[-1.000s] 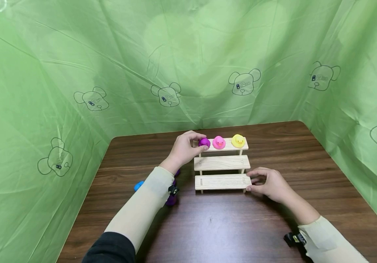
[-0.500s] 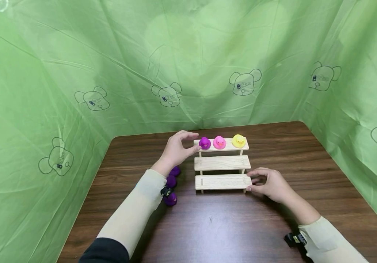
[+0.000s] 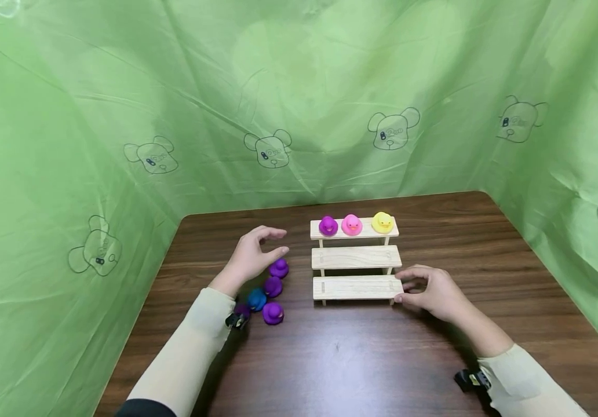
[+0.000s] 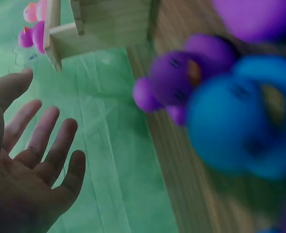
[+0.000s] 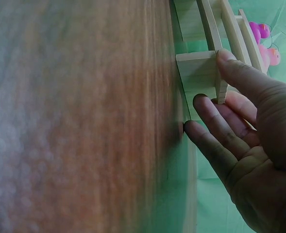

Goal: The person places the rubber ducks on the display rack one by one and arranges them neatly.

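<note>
A three-tier wooden display stand (image 3: 357, 258) stands on the table. Its top tier bears a purple rubber duck (image 3: 328, 226), a pink rubber duck (image 3: 352, 225) and a yellow rubber duck (image 3: 382, 222). My right hand (image 3: 429, 292) pinches the right end of the bottom tier, thumb (image 5: 242, 75) at its front edge and fingers behind. My left hand (image 3: 249, 258) holds nothing, its fingers spread apart in the left wrist view. Close by it on the table lie several purple ducks, the farthest a purple duck (image 3: 279, 267), and a blue duck (image 3: 256, 299), partly behind the wrist.
The brown wood-grain table (image 3: 341, 359) ends at a green curtain (image 3: 320, 104) with printed mouse heads, which surrounds its back and sides. A purple duck (image 3: 273, 313) lies nearest the front, left of the stand.
My left hand has let go of the purple duck on the top tier and drawn back left toward the loose ducks. The right hand has kept its hold on the stand.
</note>
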